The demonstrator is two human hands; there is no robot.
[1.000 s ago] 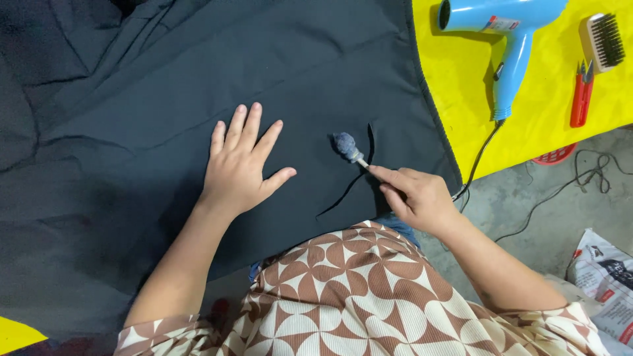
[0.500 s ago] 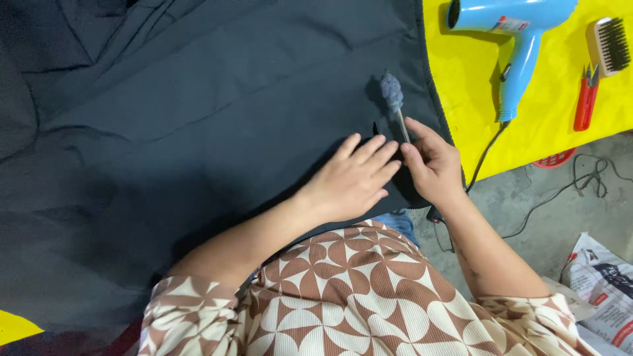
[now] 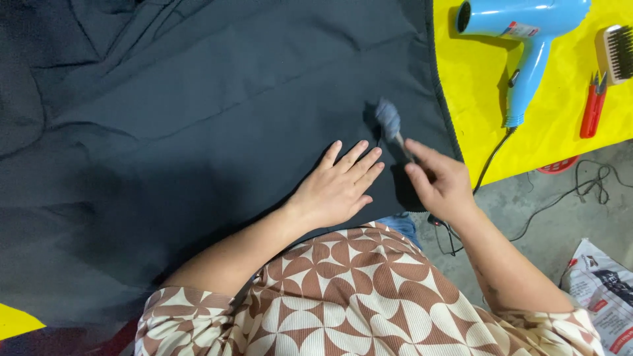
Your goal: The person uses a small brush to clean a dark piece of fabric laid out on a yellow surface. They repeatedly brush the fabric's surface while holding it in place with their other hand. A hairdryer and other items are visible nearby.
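On dark grey fabric (image 3: 198, 132) over yellow worktop (image 3: 475, 99): left hand (image 3: 339, 188) pressed flat, fingers spread; right hand (image 3: 442, 184) gripping small cloth-tipped brush (image 3: 390, 122), tip touching fabric near its hem.

Label (image 3: 524, 29) on blue dryer (image 3: 527, 26) at your top right: small slanted strip, white with red end, sits on barrel near handle joint. Printed paper (image 3: 603, 293) on floor at your lower right: crumpled sheet, white and grey with red patches, partly cut off by frame edge. No screens, no signs.
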